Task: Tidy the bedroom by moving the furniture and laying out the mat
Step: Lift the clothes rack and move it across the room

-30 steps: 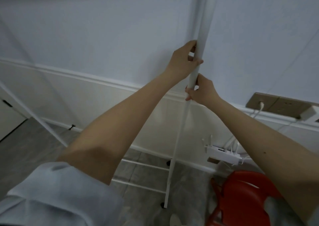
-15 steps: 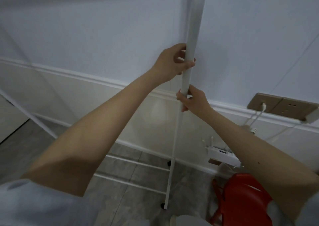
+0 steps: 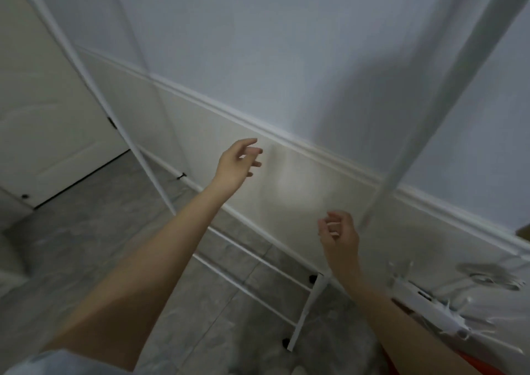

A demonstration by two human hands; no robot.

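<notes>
Neither grip holds anything: the left hand [image 3: 238, 161] hangs in the air with its fingers loosely spread and half curled, and the right hand [image 3: 339, 235] is likewise empty, fingers bent but parted, palm turned toward the wall. The left hand sits near the centre of the view, the right at about four o'clock from it. A white metal rack [image 3: 301, 314] stands against the wall; its near upright pole [image 3: 447, 88] runs from one o'clock down past the right hand, just beside that hand's knuckles but not touching them, to a black foot on the grey tiled floor [image 3: 94, 231] at about five o'clock. Two thin rails cross low between the rack's legs. A second pole [image 3: 94, 88] slants at ten o'clock. A white router [image 3: 430, 308] lies blurred at four o'clock, and a red edge [image 3: 473, 367] shows at the bottom right corner.
</notes>
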